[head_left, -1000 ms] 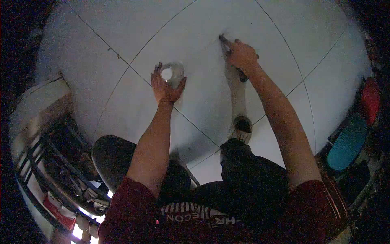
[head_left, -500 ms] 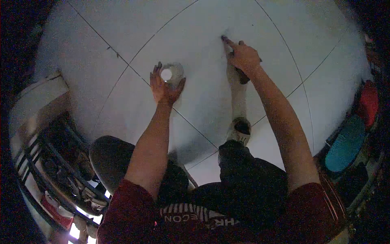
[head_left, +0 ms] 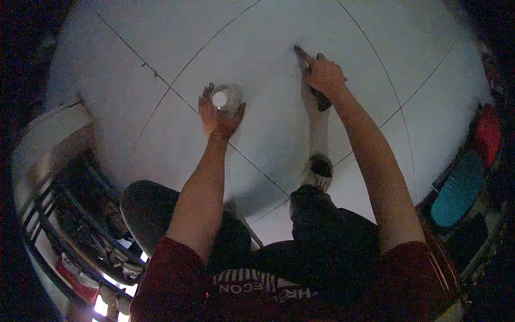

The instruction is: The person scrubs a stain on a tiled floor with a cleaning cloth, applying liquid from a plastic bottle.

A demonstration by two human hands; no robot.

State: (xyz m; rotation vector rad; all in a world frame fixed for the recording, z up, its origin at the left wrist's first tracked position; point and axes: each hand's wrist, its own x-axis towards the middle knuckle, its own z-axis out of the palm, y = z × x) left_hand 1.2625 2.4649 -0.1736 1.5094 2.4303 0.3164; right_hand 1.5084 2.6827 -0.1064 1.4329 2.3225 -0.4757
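Note:
My left hand [head_left: 219, 118] is wrapped round a clear container with a white cap [head_left: 220, 99], which stands on the pale tiled floor [head_left: 257, 123]. Further right, my right hand [head_left: 321, 74] reaches forward with its index finger stretched out, the fingertip touching the floor at a small dark smudge [head_left: 296, 47]. The other fingers of that hand are bent, and whether they hold anything is hidden. A dark shadow lies just below the right hand.
A rack with shoes [head_left: 99, 236] stands at the lower left beside a pale box-like edge [head_left: 59, 129]. On the right lie a teal oval item [head_left: 457, 190] and a red one [head_left: 488, 137]. My foot [head_left: 317, 174] rests on the floor near the middle.
The view has shifted very slightly. My right hand stays nearly in place with its fingertip on the floor, and my left hand keeps its hold on the container.

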